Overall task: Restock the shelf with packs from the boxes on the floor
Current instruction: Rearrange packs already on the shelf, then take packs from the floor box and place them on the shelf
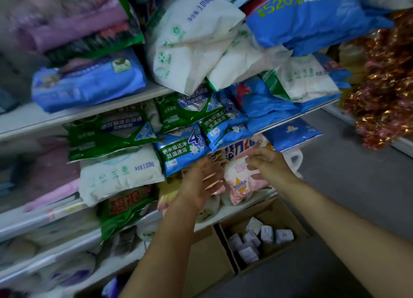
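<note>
Both hands, left hand (201, 183) and right hand (266, 166), spread released beside a pink-and-white plastic pack (242, 183) on the shelf (234, 210), above an open brown cardboard box (288, 210) holding small white-purple packs (257, 239).

Blurred purple packs (73, 16), top left

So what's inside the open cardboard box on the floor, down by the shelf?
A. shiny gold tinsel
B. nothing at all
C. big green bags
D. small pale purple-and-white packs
D: the open cardboard box on the floor holds a scatter of small pale purple-and-white packs; the green bags sit on the shelf and the tinsel hangs off to the right.
</note>
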